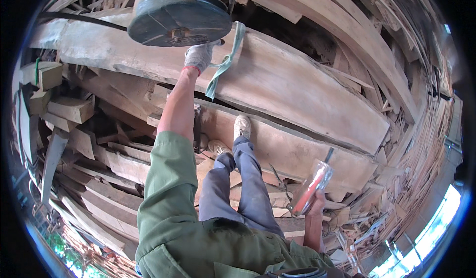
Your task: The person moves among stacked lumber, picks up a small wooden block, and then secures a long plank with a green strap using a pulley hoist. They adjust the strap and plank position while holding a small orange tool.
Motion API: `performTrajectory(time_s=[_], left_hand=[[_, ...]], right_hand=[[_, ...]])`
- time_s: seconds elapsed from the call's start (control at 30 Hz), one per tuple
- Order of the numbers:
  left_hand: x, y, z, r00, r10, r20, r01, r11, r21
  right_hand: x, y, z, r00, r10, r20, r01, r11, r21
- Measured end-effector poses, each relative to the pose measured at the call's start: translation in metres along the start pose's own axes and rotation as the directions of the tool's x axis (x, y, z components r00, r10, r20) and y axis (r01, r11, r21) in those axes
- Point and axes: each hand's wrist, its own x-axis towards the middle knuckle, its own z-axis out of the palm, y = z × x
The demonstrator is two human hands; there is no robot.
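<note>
My left hand, in a white knit glove with a red cuff, reaches up below a large blue wheel-shaped machine part. Its fingers look closed round a short dark handle, partly hidden by the wheel's rim. Just right of the glove, a pale green cloth strip hangs knotted over the broad sawn plank. Low on the right, my right hand is closed round a clear plastic bottle. Something red shows inside it, and a dark tip points up from its top.
Both my shoes stand on a second thick plank. Stacked timber blocks lie at the left, with boards below them. Long curved slabs and scrap wood fill the right. A dark bar crosses the upper left.
</note>
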Motion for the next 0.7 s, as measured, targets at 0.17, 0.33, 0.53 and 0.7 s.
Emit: performTrajectory(time_s=[0.17, 0.33, 0.53, 0.7], left_hand=[[0.021, -0.04, 0.048, 0.988, 0.148, 0.039, -0.153, 0.958, 0.242], [0.008, -0.045, 0.077, 0.996, -0.061, 0.065, 0.062, 0.998, -0.012], [-0.017, 0.022, 0.079, 0.999, -0.004, -0.043, 0.006, 0.999, 0.054], [-0.029, 0.043, 0.066, 0.991, 0.008, 0.131, -0.011, 1.0, 0.019]], right_hand=[[-0.003, -0.009, 0.019, 0.966, -0.071, -0.25, 0.092, 0.993, 0.074], [-0.003, -0.032, 0.045, 0.987, -0.132, 0.087, 0.132, 0.991, 0.009], [-0.006, -0.038, 0.031, 0.946, -0.319, -0.06, 0.314, 0.946, -0.086], [-0.002, -0.039, 0.038, 0.927, -0.37, -0.064, 0.364, 0.927, -0.084]])
